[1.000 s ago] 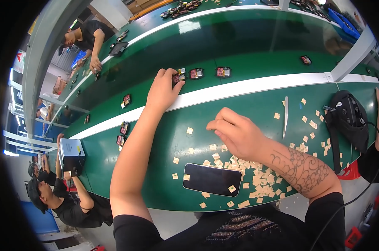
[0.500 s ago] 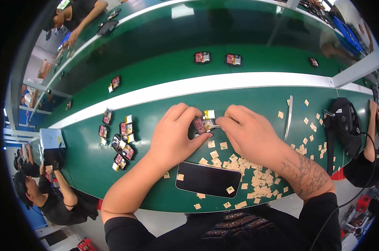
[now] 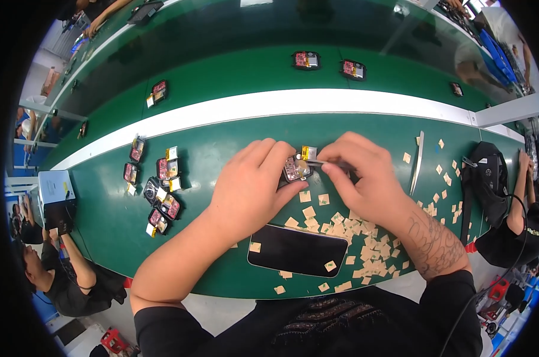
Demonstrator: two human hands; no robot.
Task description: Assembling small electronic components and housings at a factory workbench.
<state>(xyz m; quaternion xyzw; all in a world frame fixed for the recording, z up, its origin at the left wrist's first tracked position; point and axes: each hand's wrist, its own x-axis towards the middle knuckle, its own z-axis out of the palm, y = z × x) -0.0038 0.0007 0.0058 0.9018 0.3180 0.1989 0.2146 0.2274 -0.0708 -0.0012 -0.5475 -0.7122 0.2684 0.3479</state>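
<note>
My left hand [image 3: 244, 189] is closed around the side of a small black device housing with a red circuit board [image 3: 293, 170] inside. From the housing's upper edge a silver battery with yellow tape [image 3: 308, 153] sticks out. In my right hand [image 3: 364, 174] a thin metal tool, which looks like tweezers [image 3: 314, 162], is pinched between thumb and fingers. Its tip reaches over the housing, and whether it touches the board I cannot tell. Below both hands lies a smartphone [image 3: 293, 249] with a dark screen, and tan adhesive squares [image 3: 371, 250] are scattered beside it.
Several similar open housings [image 3: 167, 168] lie in a cluster to the left, near a white box [image 3: 56, 187]. A long metal strip [image 3: 418, 163] and a black bag [image 3: 488, 178] are at the right. Beyond a white rail [image 3: 269, 106], more housings [image 3: 305, 60] rest on green. People sit at both sides.
The view has shifted slightly, so the table's things appear displaced. My left hand still grips the housing. The tool in my right hand now lies flatter across the housing's upper part, near the battery.
</note>
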